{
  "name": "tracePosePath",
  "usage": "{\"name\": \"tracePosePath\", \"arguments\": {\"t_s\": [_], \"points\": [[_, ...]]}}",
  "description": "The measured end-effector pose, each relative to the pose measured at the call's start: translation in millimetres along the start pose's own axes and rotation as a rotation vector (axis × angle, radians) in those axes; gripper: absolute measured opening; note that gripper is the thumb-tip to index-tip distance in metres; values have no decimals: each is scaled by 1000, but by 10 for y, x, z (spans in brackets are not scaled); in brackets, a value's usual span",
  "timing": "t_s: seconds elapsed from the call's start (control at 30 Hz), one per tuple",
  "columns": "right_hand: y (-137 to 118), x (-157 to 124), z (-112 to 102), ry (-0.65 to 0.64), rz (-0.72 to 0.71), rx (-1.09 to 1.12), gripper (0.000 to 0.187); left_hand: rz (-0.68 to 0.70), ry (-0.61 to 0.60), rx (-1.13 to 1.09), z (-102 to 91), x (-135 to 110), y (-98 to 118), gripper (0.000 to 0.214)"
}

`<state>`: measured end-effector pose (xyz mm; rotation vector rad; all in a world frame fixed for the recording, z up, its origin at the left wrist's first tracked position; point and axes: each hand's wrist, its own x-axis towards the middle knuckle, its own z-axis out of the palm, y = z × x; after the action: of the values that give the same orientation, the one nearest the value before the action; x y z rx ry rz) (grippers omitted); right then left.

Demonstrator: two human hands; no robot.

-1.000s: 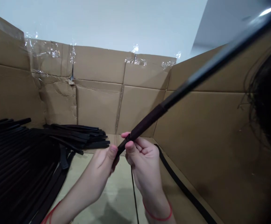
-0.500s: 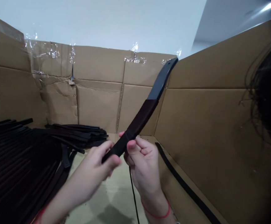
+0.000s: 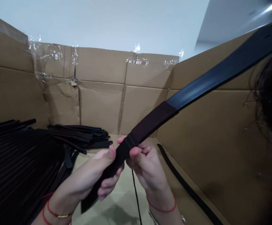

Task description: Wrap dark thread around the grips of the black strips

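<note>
A long dark strap (image 3: 150, 123) slants up across the view from lower left to upper right. It has a brown-maroon sleeve in the middle, a smooth glossy blue-black upper part and a matte black lower part. My left hand (image 3: 103, 170) wraps round the lower part, thumb on top and fingers beneath. At the lower edge of the sleeve, my right hand (image 3: 147, 164) grips the strap, its thumb at the near side and a fingertip showing behind. A thin black cord (image 3: 136, 195) hangs down below my right hand; its upper end is hidden.
Cardboard walls (image 3: 100, 106) with clear tape surround the pale work surface (image 3: 117, 206). Many similar dark strips (image 3: 21, 162) are heaped at left, with more behind (image 3: 86, 136). A single black strip (image 3: 187, 184) lies along the right wall. Dark hair intrudes at far right.
The strap's upper end has swung right and closer to me, and its lower end now shows below my left hand. My left hand, looser before, has closed round it.
</note>
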<state>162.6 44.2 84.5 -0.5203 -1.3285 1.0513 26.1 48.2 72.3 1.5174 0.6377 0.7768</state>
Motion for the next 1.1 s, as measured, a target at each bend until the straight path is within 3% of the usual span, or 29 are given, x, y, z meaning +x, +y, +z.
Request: {"name": "tracePosePath", "arguments": {"t_s": [0.07,0.1,0.13,0.17,0.23,0.27,0.3,0.37,0.4,0.43,0.5,0.53,0.57,0.63,0.7,0.73,0.77,0.83,0.87,0.9,0.97,1.0,1.03,1.1], "points": [[-12,1,3,181,-83,-18,35,148,231,158,22,23,-13,51],[-20,2,4,237,-101,-20,34,227,370,260,21,34,-16,47],[-27,3,4,230,-88,-16,33,264,426,324,13,43,-18,44],[-33,2,1,172,-58,-9,34,248,368,331,-1,47,-19,44],[-33,1,-7,69,-24,-23,32,133,37,189,-27,50,-21,50],[-26,1,-10,91,-52,-44,31,79,-107,103,-31,50,-23,53],[-16,4,-12,155,-101,-66,29,71,-116,59,-26,51,-25,54],[2,18,-20,272,-166,-68,28,166,149,114,3,48,-30,47],[4,28,-29,251,-139,-41,30,209,267,152,18,43,-30,44],[-1,38,-41,172,-76,-6,32,205,290,163,28,35,-29,42],[-23,52,-72,-4,50,56,39,119,89,94,24,11,-22,47],[-35,56,-85,-28,65,67,40,95,-12,70,13,-2,-15,49],[-42,57,-93,-1,45,65,38,111,-32,91,2,-14,-8,48],[-35,58,-94,105,-33,64,35,238,176,255,-11,-30,8,42],[-4,60,-80,88,-14,66,37,299,344,362,-9,-32,21,35],[17,63,-71,49,14,63,38,271,292,316,-7,-28,24,36],[38,66,-63,27,27,46,37,225,162,216,-5,-19,25,40],[73,78,-49,94,-38,-26,32,160,-73,13,-7,7,20,51],[84,85,-44,156,-91,-60,31,172,-66,-21,-9,24,15,53],[89,92,-40,199,-124,-74,31,213,39,3,-10,40,9,53],[80,97,-33,162,-71,-37,32,279,317,126,-9,64,-4,47],[68,93,-29,99,-11,0,32,263,369,145,-8,70,-8,46],[53,83,-23,41,39,28,34,220,340,118,-9,71,-9,47],[22,51,-9,31,55,15,37,138,143,19,-18,55,4,53]]}}
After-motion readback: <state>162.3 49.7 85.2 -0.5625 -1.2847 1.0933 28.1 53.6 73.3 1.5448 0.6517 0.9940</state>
